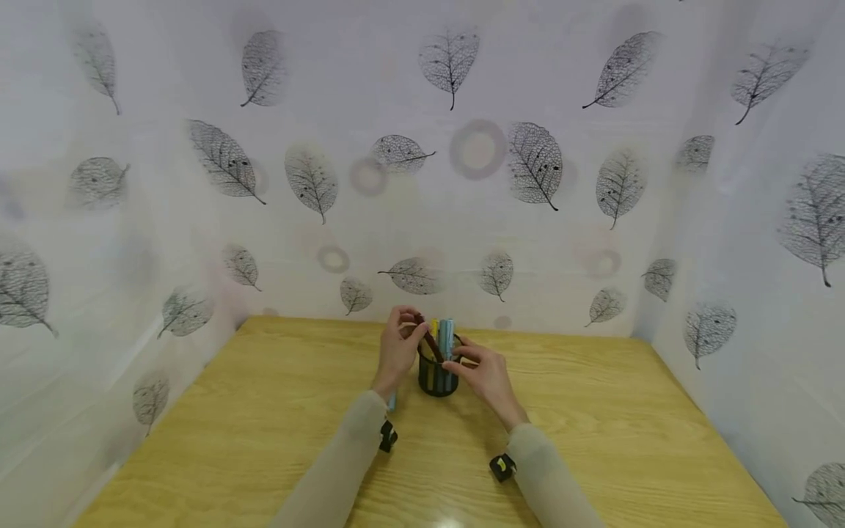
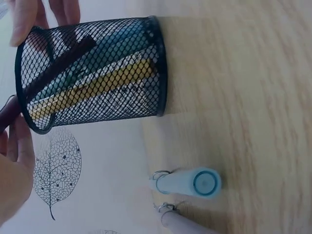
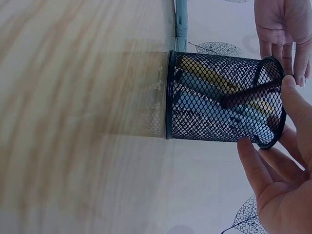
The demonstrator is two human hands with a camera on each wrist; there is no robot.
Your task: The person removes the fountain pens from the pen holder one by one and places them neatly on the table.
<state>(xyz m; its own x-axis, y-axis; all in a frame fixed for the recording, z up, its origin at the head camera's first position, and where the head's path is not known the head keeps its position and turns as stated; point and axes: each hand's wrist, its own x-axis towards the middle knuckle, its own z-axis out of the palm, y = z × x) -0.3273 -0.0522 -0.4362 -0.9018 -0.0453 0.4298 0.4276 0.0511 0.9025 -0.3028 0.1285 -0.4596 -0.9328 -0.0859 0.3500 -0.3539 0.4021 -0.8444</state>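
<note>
One black mesh cup (image 1: 439, 386) stands upright on the wood-grain table (image 1: 264, 425). My left hand (image 1: 396, 356) pinches a dark red pen (image 1: 432, 343) between thumb and fingers: pen tilted, lower end inside the cup, upper end above the rim. My right hand (image 1: 487, 375) grips the cup, thumb and fingers set about its rim. Also inside: a yellow pen (image 2: 105, 87), blue pens (image 1: 446, 341). Left of the cup, apart: a pale blue pen (image 2: 180, 183).

Maroon pen (image 1: 432, 345) aslant in mesh cup (image 1: 439, 383)
</note>
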